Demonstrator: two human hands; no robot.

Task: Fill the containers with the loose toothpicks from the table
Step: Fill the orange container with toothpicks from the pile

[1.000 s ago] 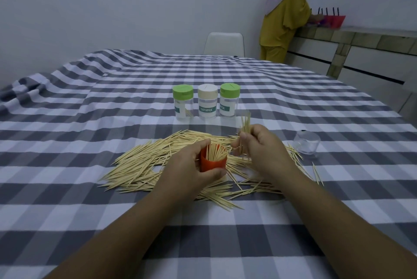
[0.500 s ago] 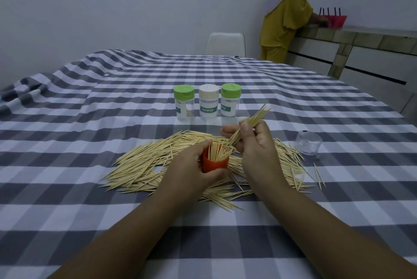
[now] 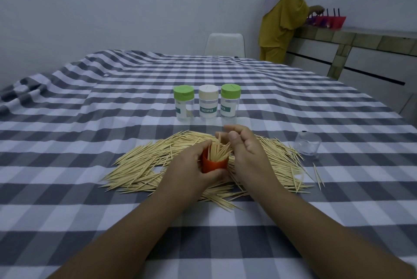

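A wide heap of loose toothpicks (image 3: 144, 163) lies on the checked tablecloth (image 3: 67, 188) in front of me. My left hand (image 3: 191, 166) grips a small orange container (image 3: 213, 165) that stands in the heap, with a bunch of toothpicks upright in it. My right hand (image 3: 243, 148) hovers just right of the container's mouth, fingers loosely curled and apart, and I see no toothpicks in it. Behind the heap stand three capped jars in a row: a green-lidded jar (image 3: 184, 104), a cream-lidded jar (image 3: 208, 104) labelled TOOTHPICK and another green-lidded jar (image 3: 230, 103).
A clear plastic cap (image 3: 308, 143) lies on the cloth to the right of the heap, with two stray toothpicks (image 3: 318, 175) near it. A white chair (image 3: 224, 45) stands at the far side. A person in yellow (image 3: 282, 21) stands at a counter (image 3: 361, 37) at the back right.
My right hand held a bundle of toothpicks above the heap; it has since come down to the orange container and the bundle now stands inside it. My left hand kept hold of the container.
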